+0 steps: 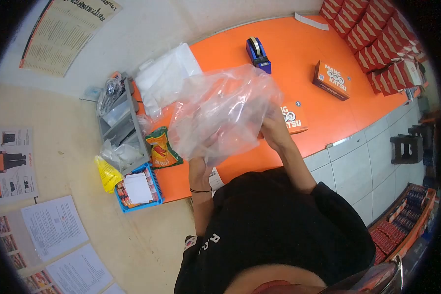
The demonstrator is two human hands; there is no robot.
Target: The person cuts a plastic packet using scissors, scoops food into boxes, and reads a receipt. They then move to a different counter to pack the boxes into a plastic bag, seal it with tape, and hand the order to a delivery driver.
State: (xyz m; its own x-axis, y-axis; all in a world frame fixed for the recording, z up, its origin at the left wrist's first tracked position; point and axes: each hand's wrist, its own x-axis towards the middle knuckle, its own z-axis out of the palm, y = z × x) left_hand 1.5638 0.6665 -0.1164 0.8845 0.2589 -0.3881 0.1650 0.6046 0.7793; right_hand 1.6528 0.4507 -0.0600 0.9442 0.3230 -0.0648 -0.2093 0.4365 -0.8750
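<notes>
A large clear plastic bag (225, 108) is spread between my two hands above the orange table. My right hand (276, 128) grips its right side, with the fingers partly behind the film. At the bag's lower left edge, my left hand (201, 159) holds the plastic, its fingers showing only dimly through it. Beside my right hand is a box (295, 119) printed "Mang Katsu", partly covered by the bag and hand. A green and orange packet (162, 148) lies left of the bag. White plastic bags (166, 73) are stacked behind it.
A blue tape dispenser (258, 55) and another printed box (332, 80) stand on the orange table (294, 49). Red boxes (382, 39) are stacked at the far right. A grey organiser (125, 125) and a blue basket (156, 193) sit at the left. A dark stool (406, 149) stands on the tiled floor.
</notes>
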